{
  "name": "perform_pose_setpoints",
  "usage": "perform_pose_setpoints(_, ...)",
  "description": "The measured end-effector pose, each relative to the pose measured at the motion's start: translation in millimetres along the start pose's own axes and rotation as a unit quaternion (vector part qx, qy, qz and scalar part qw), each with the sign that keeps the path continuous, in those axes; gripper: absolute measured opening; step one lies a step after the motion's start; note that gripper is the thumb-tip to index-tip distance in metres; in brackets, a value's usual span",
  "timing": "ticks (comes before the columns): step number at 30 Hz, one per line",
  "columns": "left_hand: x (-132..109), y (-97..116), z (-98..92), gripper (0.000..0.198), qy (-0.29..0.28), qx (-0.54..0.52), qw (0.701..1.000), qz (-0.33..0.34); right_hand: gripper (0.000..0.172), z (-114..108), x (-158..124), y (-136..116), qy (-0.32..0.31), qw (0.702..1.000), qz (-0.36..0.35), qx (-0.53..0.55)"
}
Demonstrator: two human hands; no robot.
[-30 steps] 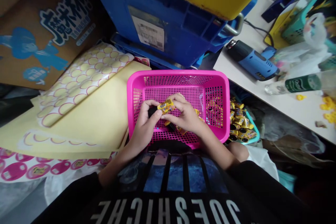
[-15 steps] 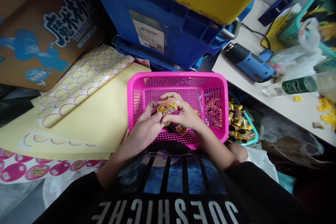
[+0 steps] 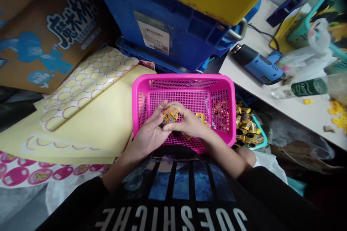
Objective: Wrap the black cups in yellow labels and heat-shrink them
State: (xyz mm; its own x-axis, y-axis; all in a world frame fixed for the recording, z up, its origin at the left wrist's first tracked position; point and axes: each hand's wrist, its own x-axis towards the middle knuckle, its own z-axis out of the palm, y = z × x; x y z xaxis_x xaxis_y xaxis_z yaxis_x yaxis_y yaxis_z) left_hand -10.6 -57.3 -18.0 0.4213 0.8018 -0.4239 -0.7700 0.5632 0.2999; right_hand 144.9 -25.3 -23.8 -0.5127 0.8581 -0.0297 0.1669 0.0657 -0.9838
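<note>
A pink mesh basket point(image 3: 184, 81) rests on my lap. Over its near side, my left hand point(image 3: 151, 133) and my right hand point(image 3: 188, 122) meet, fingers curled round a small yellow wrapped item point(image 3: 170, 114) held between them. More yellow wrapped items point(image 3: 202, 117) lie on the basket floor behind my right hand. Beside the basket on the right, a teal basket point(image 3: 261, 135) holds several similar yellow and black pieces point(image 3: 246, 126).
Yellow sticker backing sheets point(image 3: 89, 115) and pink round sticker sheets point(image 3: 24, 175) lie at left. Behind stand a cardboard box point(image 3: 40, 25) and blue crates point(image 3: 173, 18). A white table point(image 3: 287, 104) at right carries a blue heat gun point(image 3: 257, 65) and a green bottle point(image 3: 311, 86).
Both hands have come down and nearer to me with the yellow item, which has been turned between the fingers. The basket has not moved.
</note>
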Motion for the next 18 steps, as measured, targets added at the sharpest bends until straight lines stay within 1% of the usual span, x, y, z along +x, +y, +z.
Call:
perform_pose_setpoints(3, -2, 2, -1.7, 0.043, 0.011, 0.029, 0.999, -0.015, 0.03, 2, -6, -1, -0.018, 0.999, -0.008, -0.033)
perform_pose_setpoints(5, -4, 5, -1.3, 0.046, 0.018, 0.04, 0.999, -0.031, 0.04, 4, -10, -2, -0.017, 0.999, -0.017, -0.045)
perform_pose_setpoints(7, -4, 8, 0.5, 0.048, 0.03, 0.045, 0.998, -0.041, 0.049, 7, -13, -2, -0.002, 0.999, -0.025, -0.028)
perform_pose_setpoints(8, -4, 9, 1.8, 0.048, 0.037, 0.045, 0.998, -0.039, 0.049, 8, -13, -2, 0.011, 0.999, -0.03, -0.017)
perform_pose_setpoints(11, -1, 10, 4.7, 0.05, 0.058, 0.035, 0.997, -0.024, 0.035, 12, -13, 0, 0.047, 0.998, -0.034, -0.019)
perform_pose_setpoints(13, 2, 8, 5.2, 0.053, 0.063, 0.024, 0.997, -0.024, 0.032, 13, -11, 3, 0.045, 0.998, -0.02, -0.035)
perform_pose_setpoints(15, 4, 6, 5.2, 0.056, 0.064, 0.016, 0.997, -0.031, 0.031, 12, -10, 5, 0.027, 0.999, -0.007, -0.042)
perform_pose_setpoints(18, 4, 4, 6.0, 0.057, 0.067, 0.007, 0.997, -0.043, 0.031, 11, -9, 7, 0.023, 0.998, -0.008, -0.055)
